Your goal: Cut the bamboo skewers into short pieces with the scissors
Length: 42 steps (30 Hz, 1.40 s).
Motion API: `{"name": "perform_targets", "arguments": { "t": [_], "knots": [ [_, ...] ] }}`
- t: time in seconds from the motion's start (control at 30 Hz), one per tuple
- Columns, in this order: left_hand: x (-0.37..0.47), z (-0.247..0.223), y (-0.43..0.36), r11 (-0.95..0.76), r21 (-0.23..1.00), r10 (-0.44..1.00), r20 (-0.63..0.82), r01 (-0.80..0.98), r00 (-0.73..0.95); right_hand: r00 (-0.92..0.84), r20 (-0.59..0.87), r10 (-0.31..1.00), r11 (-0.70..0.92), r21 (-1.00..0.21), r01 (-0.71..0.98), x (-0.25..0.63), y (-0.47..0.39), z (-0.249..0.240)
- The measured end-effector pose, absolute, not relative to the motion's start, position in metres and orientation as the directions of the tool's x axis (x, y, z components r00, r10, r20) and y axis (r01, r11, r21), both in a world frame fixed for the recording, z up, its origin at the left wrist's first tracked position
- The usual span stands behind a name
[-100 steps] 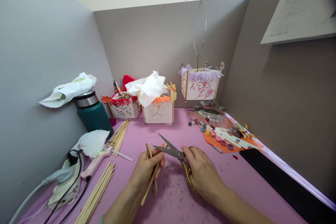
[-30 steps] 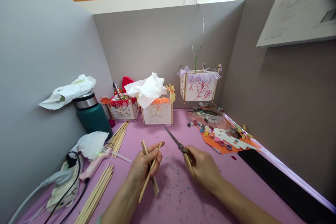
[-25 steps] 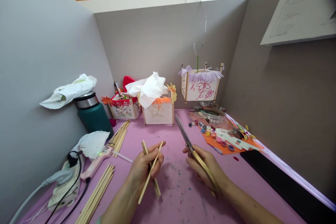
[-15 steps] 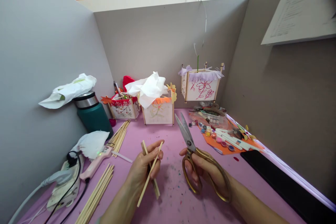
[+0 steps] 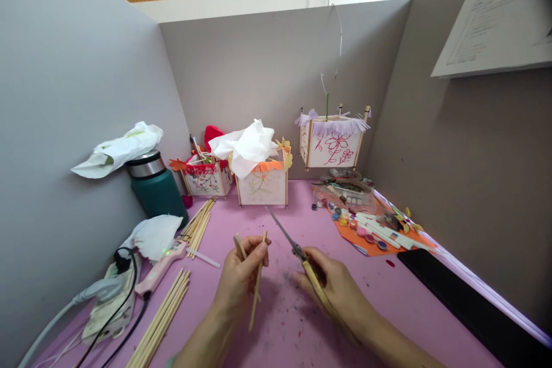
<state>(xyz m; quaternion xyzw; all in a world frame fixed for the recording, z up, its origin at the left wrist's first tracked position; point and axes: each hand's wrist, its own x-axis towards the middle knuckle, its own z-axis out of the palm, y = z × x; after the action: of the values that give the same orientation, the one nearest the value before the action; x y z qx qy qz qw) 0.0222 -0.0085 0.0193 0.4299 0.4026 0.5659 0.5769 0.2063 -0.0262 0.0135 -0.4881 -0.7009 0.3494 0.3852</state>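
Observation:
Near the middle of the table, my left hand [image 5: 245, 264] is closed around a few short wooden sticks [image 5: 257, 293], which cross each other and point up and down out of the fingers. My right hand [image 5: 330, 282] grips a pair of scissors [image 5: 314, 282] with brass-coloured handles. Their blades look edge-on and point up and left, a little right of the left hand; whether they are parted I cannot tell. Blades and sticks are apart. Longer wooden sticks [image 5: 161, 322] lie in a row left of my left forearm.
A pink glue gun [image 5: 159, 270] and a power strip [image 5: 103, 305] lie at left, beside a green bottle [image 5: 157, 195]. Paper lanterns [image 5: 263, 187] stand behind; another lantern [image 5: 334, 146] hangs. Paint pots [image 5: 344, 218] and a black slab [image 5: 457, 293] are right.
My right hand has turned the scissors from flat-on to edge-on and tipped the blades left. The sticks in my left hand have swung more upright. The view has shifted slightly.

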Motion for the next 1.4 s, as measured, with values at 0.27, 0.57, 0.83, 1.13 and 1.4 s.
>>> {"name": "perform_targets", "arguments": {
  "t": [0.27, 0.57, 0.83, 1.13, 1.4],
  "knots": [
    [0.020, 0.025, -0.010, -0.005, 0.976, 0.999, 0.015, -0.217, 0.044, -0.461, -0.092, 0.882, -0.022, -0.988, 0.156, 0.182, -0.032, 0.018],
    [0.025, 0.026, -0.011, -0.066, 0.984, 0.998, 0.066, -0.167, -0.006, -0.472, -0.134, 0.871, -0.112, -0.991, 0.073, 0.180, -0.026, -0.002],
    [0.026, 0.029, -0.012, -0.045, 0.981, 0.997, 0.054, -0.188, 0.046, -0.453, -0.108, 0.885, -0.060, -0.991, 0.120, 0.178, -0.026, -0.004],
    [0.026, 0.030, -0.012, -0.050, 0.973, 0.994, 0.070, -0.225, 0.081, -0.451, 0.014, 0.892, 0.130, -0.965, 0.227, 0.179, -0.037, 0.018],
    [0.020, 0.026, -0.006, 0.032, 0.969, 0.993, -0.002, -0.246, 0.119, -0.327, 0.020, 0.945, 0.135, -0.933, 0.333, 0.170, -0.037, 0.005]
  ]
}}
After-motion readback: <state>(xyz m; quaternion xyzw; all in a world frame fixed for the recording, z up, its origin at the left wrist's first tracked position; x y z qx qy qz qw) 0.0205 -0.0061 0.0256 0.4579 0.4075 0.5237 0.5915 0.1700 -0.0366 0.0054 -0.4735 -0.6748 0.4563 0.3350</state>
